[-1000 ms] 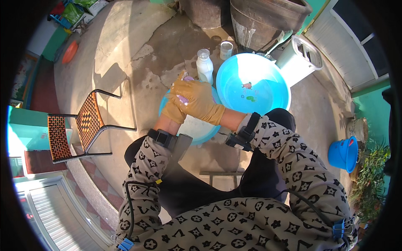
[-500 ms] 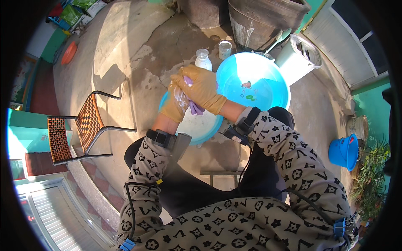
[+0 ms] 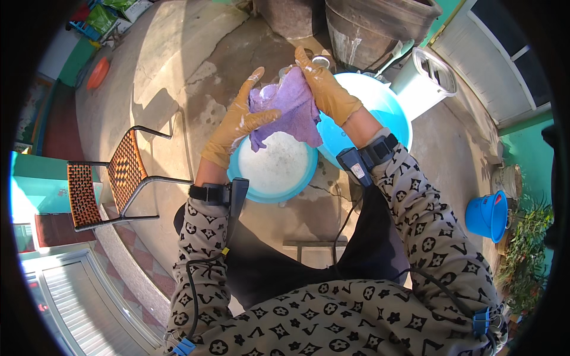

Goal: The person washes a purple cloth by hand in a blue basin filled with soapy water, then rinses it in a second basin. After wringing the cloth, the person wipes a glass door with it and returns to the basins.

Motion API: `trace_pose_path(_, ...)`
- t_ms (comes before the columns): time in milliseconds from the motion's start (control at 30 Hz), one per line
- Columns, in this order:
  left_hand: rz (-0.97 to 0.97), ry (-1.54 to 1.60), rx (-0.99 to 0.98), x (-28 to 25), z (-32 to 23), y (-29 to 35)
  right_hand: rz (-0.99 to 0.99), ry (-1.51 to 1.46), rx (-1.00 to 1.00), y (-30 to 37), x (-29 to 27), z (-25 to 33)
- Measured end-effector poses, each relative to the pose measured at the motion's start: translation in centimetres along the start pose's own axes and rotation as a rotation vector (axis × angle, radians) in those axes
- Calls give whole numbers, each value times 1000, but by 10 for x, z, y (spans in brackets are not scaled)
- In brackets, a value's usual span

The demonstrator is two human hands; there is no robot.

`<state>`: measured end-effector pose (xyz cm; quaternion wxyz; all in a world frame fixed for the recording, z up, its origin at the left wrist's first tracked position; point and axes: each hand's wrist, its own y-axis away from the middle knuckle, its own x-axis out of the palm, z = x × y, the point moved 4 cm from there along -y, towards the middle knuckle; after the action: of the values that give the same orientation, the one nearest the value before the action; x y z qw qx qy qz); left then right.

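Observation:
A damp purple cloth with suds on it hangs loosely spread between my two hands. Both wear tan rubber gloves flecked with foam. My left hand holds the cloth's left side, its thumb lying across the front. At the upper right edge, my right hand grips the cloth, fingers pointing up and away. Below the cloth is a small blue basin of foamy, whitish water. A larger light-blue basin stands to its right, partly behind my right hand.
Beyond my hands, a small white cup is partly hidden. Large brown pots and a white bin stand at the far right. A woven chair is at left, a blue bucket at right. A low stool shows between my knees.
The cloth was bunched in my clasped hands; now it is opened out. My hands have moved apart, and the foamy basin below shows more fully.

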<state>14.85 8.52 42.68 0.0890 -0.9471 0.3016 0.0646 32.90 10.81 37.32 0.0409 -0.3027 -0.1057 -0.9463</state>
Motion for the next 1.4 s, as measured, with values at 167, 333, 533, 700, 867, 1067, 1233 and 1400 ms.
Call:
trace_pose_path(167, 95, -305, -147, 5, 11, -1, -193, 47, -27, -2, -9, 3)
trace_pose_path(333, 42, -377, -243, -19, 13, 0, -310, 210, -148, 0, -22, 15)
trace_pose_path(533, -51, 321, -55, -24, -9, 1, -91, 721, -371, 6, 3, 25)
trace_pose_path(700, -101, 591, -43, -19, -13, 4, 368, 539, -342, 26, 50, -14)
trace_pose_path(867, -112, 478, -8, -28, -12, 4, 404, 612, -215, 21, 56, -33)
trace_pose_path(1067, -296, 176, -29, -54, 0, 4, 188, 501, -189, 4, 25, -20)
trace_pose_path(1233, -396, 38, -29, -63, 9, 1, 209, 349, -237, 7, 27, -7)
trace_pose_path(1400, -301, 225, -18, -56, 1, 4, 162, 439, -162, 10, 26, 0)
